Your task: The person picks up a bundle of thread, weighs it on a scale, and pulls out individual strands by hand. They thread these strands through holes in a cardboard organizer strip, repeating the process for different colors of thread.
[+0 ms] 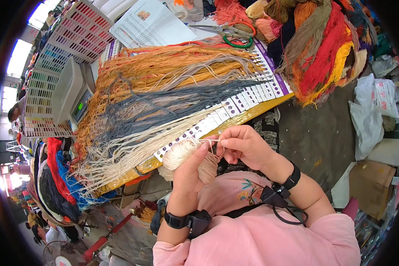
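Note:
My left hand (189, 170) is closed around a bundled skein of cream yarn (180, 153), held just in front of the table's near edge. The thumb lies on top of the skein. Beside it my right hand (246, 145) pinches a strand of the same yarn between thumb and fingertips, and a short length runs across to the left thumb. Right behind the hands lies a white and purple punched card strip (221, 114), with strands fixed along it in cream, dark grey-blue (164, 106) and mustard orange (177, 62). The strands fan out leftward over the table.
Scissors with red and green handles (238, 41) lie at the back beside a printed sheet (148, 24). A scale with a green display (80, 105) and a colour chart (71, 48) stand left. Coloured yarn hanks (317, 53) hang at right; a cardboard box (371, 188) is beyond.

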A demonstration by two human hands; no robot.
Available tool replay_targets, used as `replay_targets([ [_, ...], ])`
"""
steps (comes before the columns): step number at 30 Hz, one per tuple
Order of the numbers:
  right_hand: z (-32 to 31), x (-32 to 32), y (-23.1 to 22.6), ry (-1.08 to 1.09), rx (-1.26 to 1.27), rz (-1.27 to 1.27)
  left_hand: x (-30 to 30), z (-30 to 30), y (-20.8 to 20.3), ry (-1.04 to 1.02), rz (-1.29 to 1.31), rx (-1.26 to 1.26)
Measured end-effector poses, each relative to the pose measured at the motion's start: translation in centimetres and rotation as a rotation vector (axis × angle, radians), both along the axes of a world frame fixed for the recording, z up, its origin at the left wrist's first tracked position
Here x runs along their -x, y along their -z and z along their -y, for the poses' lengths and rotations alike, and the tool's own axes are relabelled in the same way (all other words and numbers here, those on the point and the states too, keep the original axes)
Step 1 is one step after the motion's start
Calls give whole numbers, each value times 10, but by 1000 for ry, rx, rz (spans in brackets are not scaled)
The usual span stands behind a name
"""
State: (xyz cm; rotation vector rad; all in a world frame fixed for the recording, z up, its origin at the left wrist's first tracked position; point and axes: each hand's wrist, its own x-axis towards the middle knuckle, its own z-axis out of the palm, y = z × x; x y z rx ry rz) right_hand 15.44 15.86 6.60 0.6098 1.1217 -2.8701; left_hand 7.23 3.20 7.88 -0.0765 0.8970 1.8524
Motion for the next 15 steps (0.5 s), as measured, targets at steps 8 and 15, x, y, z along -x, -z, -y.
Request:
replay_targets([
  [8,11,6,0,-68,-244,31,0,3,8,-12,-28,85],
  [15,-37,-9,-10,260,73,-210,41,39,20,-244,291,-141],
])
